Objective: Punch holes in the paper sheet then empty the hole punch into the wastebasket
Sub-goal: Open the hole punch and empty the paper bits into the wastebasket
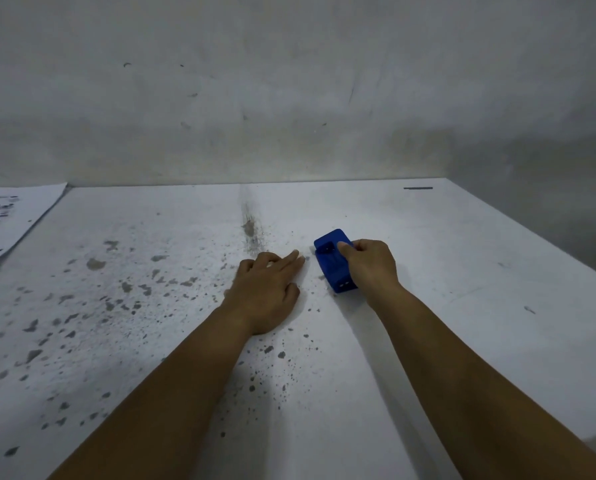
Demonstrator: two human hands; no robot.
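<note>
A small blue hole punch point(332, 261) sits on the white, stained table point(116, 306) a little right of the middle. My right hand point(371, 268) grips it from the right side, thumb on its top. My left hand point(267, 292) lies flat, palm down, just left of the punch, with its fingertips close to it and nothing in it. The surface under and right of the hands looks smoother and whiter, possibly a paper sheet point(428, 323); its edges are hard to make out. No wastebasket is in view.
A printed paper point(9, 220) lies at the table's far left edge. A thin dark strip point(418, 188) rests near the back right corner. A scuffed grey wall point(289, 98) stands right behind the table. The table's right edge runs diagonally at the right.
</note>
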